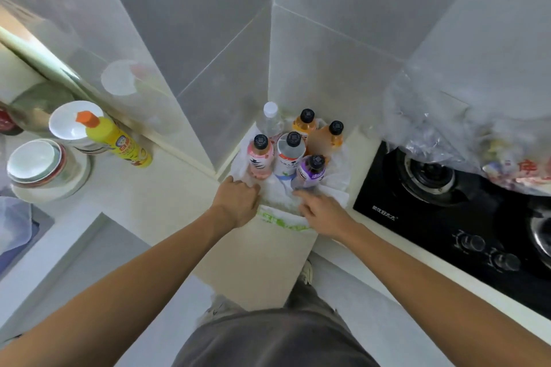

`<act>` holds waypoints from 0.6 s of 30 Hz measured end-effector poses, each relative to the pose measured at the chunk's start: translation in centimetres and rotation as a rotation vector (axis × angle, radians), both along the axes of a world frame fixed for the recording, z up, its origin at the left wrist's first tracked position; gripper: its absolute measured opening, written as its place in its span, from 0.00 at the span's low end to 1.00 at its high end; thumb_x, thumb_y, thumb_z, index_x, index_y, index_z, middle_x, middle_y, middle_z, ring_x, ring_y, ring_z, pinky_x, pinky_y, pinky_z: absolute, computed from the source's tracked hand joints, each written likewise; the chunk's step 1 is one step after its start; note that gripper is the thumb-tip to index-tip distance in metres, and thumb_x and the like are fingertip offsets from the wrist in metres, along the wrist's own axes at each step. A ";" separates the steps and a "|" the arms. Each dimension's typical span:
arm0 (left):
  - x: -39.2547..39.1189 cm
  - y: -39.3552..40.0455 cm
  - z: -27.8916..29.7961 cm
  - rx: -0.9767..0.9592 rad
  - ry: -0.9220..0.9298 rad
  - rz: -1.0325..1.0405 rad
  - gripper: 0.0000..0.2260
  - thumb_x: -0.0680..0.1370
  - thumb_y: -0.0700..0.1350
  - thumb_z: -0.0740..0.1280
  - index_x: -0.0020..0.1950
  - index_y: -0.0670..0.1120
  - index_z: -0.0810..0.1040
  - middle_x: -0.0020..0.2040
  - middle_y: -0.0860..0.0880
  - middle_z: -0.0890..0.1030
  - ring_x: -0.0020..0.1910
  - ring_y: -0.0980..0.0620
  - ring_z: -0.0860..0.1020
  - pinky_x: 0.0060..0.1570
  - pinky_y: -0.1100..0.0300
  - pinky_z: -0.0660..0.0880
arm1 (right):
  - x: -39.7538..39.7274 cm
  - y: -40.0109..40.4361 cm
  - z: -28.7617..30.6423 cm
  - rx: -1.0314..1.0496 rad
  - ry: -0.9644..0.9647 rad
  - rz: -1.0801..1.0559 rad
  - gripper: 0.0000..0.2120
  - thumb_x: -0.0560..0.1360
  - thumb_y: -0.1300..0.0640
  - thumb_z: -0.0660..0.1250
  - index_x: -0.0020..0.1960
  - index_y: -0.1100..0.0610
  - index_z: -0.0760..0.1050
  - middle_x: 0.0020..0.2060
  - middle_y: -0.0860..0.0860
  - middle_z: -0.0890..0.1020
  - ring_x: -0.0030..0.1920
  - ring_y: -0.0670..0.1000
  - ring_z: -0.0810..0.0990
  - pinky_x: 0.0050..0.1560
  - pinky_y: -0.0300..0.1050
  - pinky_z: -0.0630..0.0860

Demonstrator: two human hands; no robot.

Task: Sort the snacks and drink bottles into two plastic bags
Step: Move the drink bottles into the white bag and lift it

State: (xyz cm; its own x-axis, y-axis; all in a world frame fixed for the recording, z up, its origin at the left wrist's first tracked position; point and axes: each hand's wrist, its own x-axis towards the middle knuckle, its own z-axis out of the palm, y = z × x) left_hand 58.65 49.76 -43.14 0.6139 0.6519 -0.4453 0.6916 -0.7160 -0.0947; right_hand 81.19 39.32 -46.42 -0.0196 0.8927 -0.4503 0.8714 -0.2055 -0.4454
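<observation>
Several drink bottles stand upright in the counter corner inside a white plastic bag that is pushed down around them: a pink one, a white one, a purple one, two orange ones and a clear one. My left hand grips the bag's near left edge with curled fingers. My right hand touches the bag's near edge just below the purple bottle, fingers extended. A second, clear plastic bag holding snacks lies over the stove at the right.
A black gas stove with knobs fills the right counter. At the left stand a yellow spray bottle, stacked bowls and a white lidded pot. Tiled walls close the corner behind the bottles.
</observation>
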 end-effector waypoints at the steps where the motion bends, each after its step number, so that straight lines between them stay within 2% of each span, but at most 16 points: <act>1: -0.3 0.2 -0.1 -0.013 0.000 0.018 0.13 0.84 0.50 0.54 0.64 0.47 0.72 0.55 0.44 0.84 0.55 0.42 0.81 0.59 0.52 0.67 | -0.3 0.2 0.2 0.026 -0.005 -0.036 0.22 0.83 0.52 0.60 0.77 0.45 0.66 0.66 0.57 0.77 0.60 0.62 0.80 0.60 0.55 0.77; 4: -0.5 0.9 -0.6 -0.049 -0.028 0.062 0.20 0.82 0.50 0.59 0.73 0.48 0.66 0.59 0.46 0.82 0.57 0.43 0.81 0.59 0.52 0.69 | -1.1 0.6 0.4 0.046 -0.051 -0.084 0.26 0.83 0.51 0.61 0.80 0.44 0.63 0.75 0.56 0.70 0.66 0.61 0.77 0.62 0.55 0.76; 6: -0.4 1.3 -0.8 -0.068 -0.051 0.085 0.26 0.81 0.51 0.62 0.78 0.49 0.61 0.63 0.46 0.80 0.60 0.43 0.80 0.60 0.51 0.70 | -1.6 0.6 0.1 0.019 -0.096 -0.092 0.28 0.83 0.51 0.62 0.81 0.43 0.60 0.77 0.55 0.68 0.68 0.61 0.76 0.61 0.56 0.77; 9: -0.4 1.6 -1.3 -0.085 -0.072 0.103 0.30 0.79 0.52 0.65 0.79 0.50 0.59 0.71 0.46 0.73 0.61 0.41 0.80 0.59 0.50 0.72 | -2.1 0.3 -0.4 -0.019 -0.140 -0.133 0.32 0.82 0.52 0.63 0.82 0.39 0.56 0.77 0.58 0.66 0.64 0.64 0.78 0.58 0.57 0.79; 12: -0.1 1.9 -1.7 -0.091 -0.077 0.111 0.33 0.78 0.52 0.66 0.81 0.53 0.56 0.78 0.47 0.65 0.58 0.40 0.81 0.53 0.50 0.76 | -2.3 0.2 -0.7 -0.022 -0.170 -0.171 0.33 0.81 0.53 0.63 0.82 0.38 0.54 0.77 0.57 0.66 0.62 0.64 0.79 0.55 0.55 0.80; 18: 0.1 2.0 -2.4 -0.090 -0.095 0.148 0.34 0.77 0.54 0.69 0.80 0.55 0.57 0.80 0.51 0.62 0.57 0.41 0.81 0.50 0.51 0.77 | -1.6 0.5 -1.3 -0.003 -0.221 -0.231 0.36 0.79 0.52 0.63 0.82 0.38 0.51 0.74 0.55 0.68 0.60 0.60 0.78 0.50 0.52 0.80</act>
